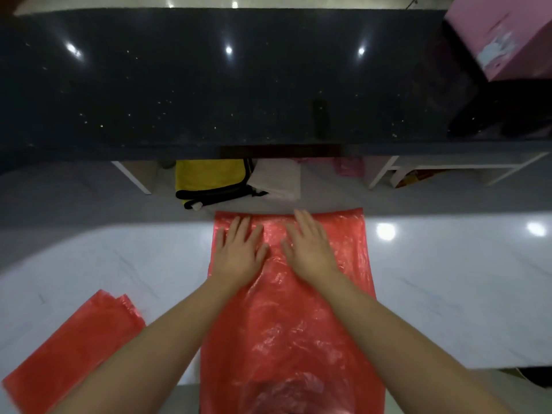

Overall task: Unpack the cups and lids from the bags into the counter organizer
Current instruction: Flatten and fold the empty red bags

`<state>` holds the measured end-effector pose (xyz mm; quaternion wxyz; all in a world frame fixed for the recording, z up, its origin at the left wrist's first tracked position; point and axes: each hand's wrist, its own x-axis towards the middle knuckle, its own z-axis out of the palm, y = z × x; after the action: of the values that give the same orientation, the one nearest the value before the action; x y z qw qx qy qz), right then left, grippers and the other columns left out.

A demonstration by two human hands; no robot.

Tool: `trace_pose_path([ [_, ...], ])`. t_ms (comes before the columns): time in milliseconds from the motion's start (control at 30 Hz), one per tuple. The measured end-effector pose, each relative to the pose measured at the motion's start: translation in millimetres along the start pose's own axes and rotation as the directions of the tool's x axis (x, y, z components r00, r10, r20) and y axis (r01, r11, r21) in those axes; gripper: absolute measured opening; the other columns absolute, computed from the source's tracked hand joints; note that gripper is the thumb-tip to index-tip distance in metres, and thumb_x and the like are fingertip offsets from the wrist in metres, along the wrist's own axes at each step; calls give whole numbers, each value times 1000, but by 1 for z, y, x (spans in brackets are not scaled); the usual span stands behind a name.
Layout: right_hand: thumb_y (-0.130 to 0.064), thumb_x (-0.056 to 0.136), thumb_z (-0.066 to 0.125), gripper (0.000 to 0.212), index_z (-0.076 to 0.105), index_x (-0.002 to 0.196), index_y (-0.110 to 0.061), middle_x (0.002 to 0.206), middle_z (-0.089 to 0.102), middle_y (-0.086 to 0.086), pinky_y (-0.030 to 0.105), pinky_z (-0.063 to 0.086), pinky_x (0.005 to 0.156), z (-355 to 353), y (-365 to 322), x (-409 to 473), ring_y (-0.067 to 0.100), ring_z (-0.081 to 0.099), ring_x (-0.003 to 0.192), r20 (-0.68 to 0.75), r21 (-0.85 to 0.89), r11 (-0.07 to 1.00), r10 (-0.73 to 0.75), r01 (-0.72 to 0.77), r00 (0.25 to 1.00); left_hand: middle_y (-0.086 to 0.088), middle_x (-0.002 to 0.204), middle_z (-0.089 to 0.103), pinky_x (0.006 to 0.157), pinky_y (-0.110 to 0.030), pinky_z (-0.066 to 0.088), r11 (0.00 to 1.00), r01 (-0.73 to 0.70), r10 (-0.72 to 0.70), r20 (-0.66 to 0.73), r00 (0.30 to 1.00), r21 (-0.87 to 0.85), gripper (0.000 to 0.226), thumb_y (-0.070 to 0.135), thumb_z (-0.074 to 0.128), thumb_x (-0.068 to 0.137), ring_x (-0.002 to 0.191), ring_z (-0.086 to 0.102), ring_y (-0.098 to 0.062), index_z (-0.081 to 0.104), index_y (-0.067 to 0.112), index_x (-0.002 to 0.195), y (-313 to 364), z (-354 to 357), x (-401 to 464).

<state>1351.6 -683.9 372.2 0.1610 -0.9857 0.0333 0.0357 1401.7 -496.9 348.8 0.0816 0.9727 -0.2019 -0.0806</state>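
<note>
Hands flat, fingers spread: left hand (239, 252), right hand (307, 246) press red bag (286, 318) at white table (448, 279) near edge, likely smoothing it empty. Second bag (71, 348) near left corner. No cups, lids visible.

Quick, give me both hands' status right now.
Left hand: open, fingers straight, pressing flat on the red bag.
Right hand: open, fingers straight, pressing flat on the same bag.
</note>
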Motion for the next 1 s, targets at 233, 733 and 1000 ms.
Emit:
trace_pose_path([
  [233, -65, 100, 19, 63, 16, 158, -40, 169, 1, 1, 47, -1, 125, 32, 53, -24, 20, -6, 155, 50, -187, 976, 123, -112, 991, 3, 170, 0, 124, -52, -3, 999, 29, -29, 11, 1000, 44, 66, 71, 14, 98, 155, -13, -22, 12, 43, 158, -4, 25, -9],
  [733, -62, 101, 8, 65, 8, 159, -35, 169, 0, 5, 50, -7, 124, 6, 109, -14, 20, -10, 155, 19, -194, 951, 251, -242, 968, -4, 169, 5, 123, -55, -7, 999, 7, -8, 21, 1000, 44, 66, 71, 14, 98, 155, -9, -29, 15, 43, 158, -8, 16, 29],
  [1000, -60, 103, 5, 63, 1, 160, -35, 167, -14, -1, 44, -13, 123, 37, 2, -98, 16, -23, 152, 111, -71, 996, 64, -56, 992, 1, 169, -8, 123, -55, -7, 1000, -1, 2, 52, 999, -10, 60, 59, 11, 103, 153, -20, -22, 10, 38, 159, 34, 23, -92],
])
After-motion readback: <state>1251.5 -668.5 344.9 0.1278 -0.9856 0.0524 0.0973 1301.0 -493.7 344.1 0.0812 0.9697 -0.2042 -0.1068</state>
